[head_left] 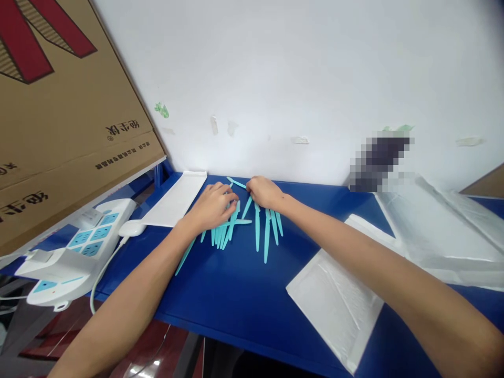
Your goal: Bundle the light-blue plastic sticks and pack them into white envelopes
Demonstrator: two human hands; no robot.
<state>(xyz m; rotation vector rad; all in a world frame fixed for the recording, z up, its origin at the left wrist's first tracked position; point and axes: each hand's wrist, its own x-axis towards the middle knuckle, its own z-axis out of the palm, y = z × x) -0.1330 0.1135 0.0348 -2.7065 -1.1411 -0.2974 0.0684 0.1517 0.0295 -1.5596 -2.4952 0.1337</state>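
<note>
My left hand [214, 205] rests over the upper ends of a pile of slim turquoise plastic sticks, its bent fingers apart. The sticks [221, 236] taper at one end like small knives. Most point toward me, and one lies crosswise over them. My right hand [263, 191] is closed, fingers bent down, at the top of a second, looser group of the same sticks [267, 236]. A turquoise stick [237, 182] reaches from its fingertips toward the wall. Another slants between my hands. Both hands hide the upper ends of several sticks.
A white power strip [94, 236] with plugs and a cable lies left, beside a large cardboard box [71, 115]. On the blue table [236, 289] are a white sleeve [177, 197] and white packets [334, 294] under my right forearm. A white wall [275, 79] stands behind.
</note>
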